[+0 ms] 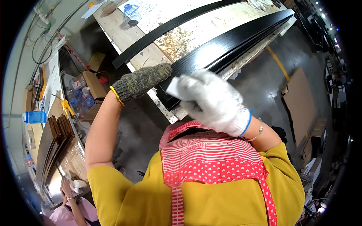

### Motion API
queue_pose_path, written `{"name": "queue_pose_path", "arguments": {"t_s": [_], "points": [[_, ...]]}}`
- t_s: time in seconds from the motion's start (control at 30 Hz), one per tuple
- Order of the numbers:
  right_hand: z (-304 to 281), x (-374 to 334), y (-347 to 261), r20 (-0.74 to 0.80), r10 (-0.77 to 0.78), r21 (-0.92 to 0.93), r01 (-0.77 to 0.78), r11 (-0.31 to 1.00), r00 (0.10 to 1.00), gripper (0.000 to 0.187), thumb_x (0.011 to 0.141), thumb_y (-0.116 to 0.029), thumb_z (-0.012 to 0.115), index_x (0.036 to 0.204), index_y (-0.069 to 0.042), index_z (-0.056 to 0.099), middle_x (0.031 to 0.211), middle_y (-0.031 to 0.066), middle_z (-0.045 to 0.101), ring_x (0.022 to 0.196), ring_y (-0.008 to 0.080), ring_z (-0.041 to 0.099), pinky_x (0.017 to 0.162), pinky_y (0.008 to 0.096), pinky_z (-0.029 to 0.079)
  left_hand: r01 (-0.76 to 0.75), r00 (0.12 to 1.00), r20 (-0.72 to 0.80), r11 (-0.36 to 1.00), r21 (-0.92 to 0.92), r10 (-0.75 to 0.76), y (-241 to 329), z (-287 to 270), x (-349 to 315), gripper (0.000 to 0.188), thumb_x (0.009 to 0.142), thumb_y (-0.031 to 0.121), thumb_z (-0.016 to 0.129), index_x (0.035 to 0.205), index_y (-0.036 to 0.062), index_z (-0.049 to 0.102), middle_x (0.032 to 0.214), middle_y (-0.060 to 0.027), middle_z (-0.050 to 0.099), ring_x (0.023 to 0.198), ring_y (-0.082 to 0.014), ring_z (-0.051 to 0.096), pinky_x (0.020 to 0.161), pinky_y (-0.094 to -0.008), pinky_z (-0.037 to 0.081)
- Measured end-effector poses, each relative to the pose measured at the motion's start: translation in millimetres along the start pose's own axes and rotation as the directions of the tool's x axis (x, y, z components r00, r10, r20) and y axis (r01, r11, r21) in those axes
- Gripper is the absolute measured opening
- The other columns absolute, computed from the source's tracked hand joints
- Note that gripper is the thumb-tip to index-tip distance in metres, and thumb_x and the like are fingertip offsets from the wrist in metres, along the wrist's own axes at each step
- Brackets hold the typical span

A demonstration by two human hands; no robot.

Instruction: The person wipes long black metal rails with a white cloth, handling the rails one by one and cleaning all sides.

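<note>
Along the worktop's (pixel 222 20) right side lie stacked boards (pixel 226 43); the left hand (pixel 145 81) touches them, its grip unclear. The right hand (pixel 215 101) pinches a white pad (pixel 173 87). Hard sideways pressure could shift the stack.

- I get strong light across the pale tabletop (pixel 162 13), while the grey floor (pixel 260 96) looks dim.
- White glare washes out part of the black board (pixel 230 42).
- I see blur softening the white-gloved right hand (pixel 215 100).
- Small lamps (pixel 323 16) glow far right.
- My fisheye bends the wall (pixel 15 75) toward a black rim.
</note>
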State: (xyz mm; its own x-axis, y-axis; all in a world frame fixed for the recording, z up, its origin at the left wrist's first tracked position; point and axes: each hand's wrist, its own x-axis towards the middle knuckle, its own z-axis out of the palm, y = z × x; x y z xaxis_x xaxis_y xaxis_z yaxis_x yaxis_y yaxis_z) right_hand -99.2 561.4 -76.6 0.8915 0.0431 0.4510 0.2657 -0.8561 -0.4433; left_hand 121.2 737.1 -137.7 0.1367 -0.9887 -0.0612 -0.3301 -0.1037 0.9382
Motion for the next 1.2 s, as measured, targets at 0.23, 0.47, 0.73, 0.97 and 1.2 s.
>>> {"name": "queue_pose_path", "arguments": {"t_s": [0.23,0.47,0.73,0.97,1.2], "points": [[-17,2,18,-0.077,0.013,-0.216,-0.029,0.976,0.997,0.027,0.076,-0.001,0.066,0.101,-0.006,0.059,0.081,0.0108,0.057,0.076,0.0274,0.063,0.064,0.0411,0.055,-0.125,0.991,0.081,0.965,0.23,0.109,-5,-3,-1,0.048,0.099,-0.002,0.037,0.147,-0.0039,0.042,0.153,-0.0146,0.044,0.14,-0.0224,0.044,0.118,-0.0345,0.034],[-19,6,23,0.0,-0.039,-0.118,0.039,0.992,0.999,0.015,0.082,-0.008,0.064,0.095,-0.003,0.06,0.081,0.0134,0.059,0.078,0.0316,0.063,0.069,0.0416,0.055,-0.256,0.966,0.101,0.92,0.295,0.237,-17,-8,-1,0.049,0.095,-0.006,0.04,0.143,-0.0028,0.047,0.149,-0.0143,0.049,0.137,-0.0256,0.047,0.116,-0.0353,0.037],[-37,-7,67,-0.027,-0.066,-0.105,0.063,0.992,0.997,0.027,0.077,-0.008,0.068,0.101,-0.001,0.058,0.087,0.014,0.059,0.083,0.0303,0.063,0.07,0.0416,0.054,-0.01,1.0,0.016,0.997,-0.072,0.011,-10,-10,-6,0.048,0.096,-0.004,0.041,0.142,-0.0006,0.05,0.15,-0.0143,0.047,0.138,-0.0282,0.046,0.114,-0.0361,0.037],[-103,-28,174,-0.122,0.043,-0.295,-0.078,0.952,0.992,0.033,0.081,-0.015,0.068,0.111,-0.002,0.06,0.096,0.0158,0.059,0.089,0.0312,0.063,0.077,0.0421,0.055,0.262,0.958,-0.031,0.827,0.498,-0.285,62,6,11,0.045,0.099,0.014,0.051,0.143,0.0041,0.05,0.146,-0.0151,0.052,0.133,-0.0302,0.051,0.111,-0.0368,0.039],[-178,-53,290,-0.378,0.174,-0.41,-0.333,0.849,0.909,0.017,0.087,-0.016,0.064,0.102,-0.008,0.063,0.092,0.0149,0.06,0.083,0.0338,0.061,0.072,0.0451,0.054,0.611,0.784,-0.211,0.664,0.432,-0.584,100,13,39,0.055,0.096,0.034,0.062,0.142,0.0052,0.051,0.135,-0.0188,0.06,0.125,-0.029,0.057,0.106,-0.0376,0.043]]}}
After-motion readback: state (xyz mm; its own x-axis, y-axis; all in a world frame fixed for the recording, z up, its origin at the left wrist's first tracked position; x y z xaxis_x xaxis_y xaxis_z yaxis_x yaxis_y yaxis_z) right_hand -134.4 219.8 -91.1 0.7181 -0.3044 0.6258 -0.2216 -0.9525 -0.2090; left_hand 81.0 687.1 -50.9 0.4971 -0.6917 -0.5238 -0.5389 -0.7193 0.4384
